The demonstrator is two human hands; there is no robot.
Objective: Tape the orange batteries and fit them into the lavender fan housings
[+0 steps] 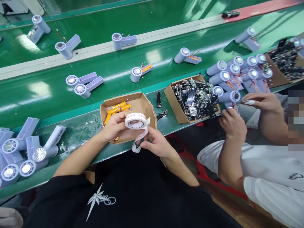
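Note:
A roll of white tape (136, 121) with reddish print is gripped at its left side by my left hand (117, 126). From the roll a loose strip hangs down and curls at its end. My right hand (155, 142) pinches that strip between thumb and fingers, just below and right of the roll. Both hands are over a cardboard box (147, 106), which holds several orange-wrapped batteries (118, 108) on its left side. Part of the box and its contents is hidden behind my hands.
Right of the box lie black circuit boards (158, 99); another box (178, 110) is full of them. Lilac fan housings (28, 167) crowd the left bench, and more ride the green conveyor (114, 85). At right, a co-worker's hands (234, 122) handle a housing.

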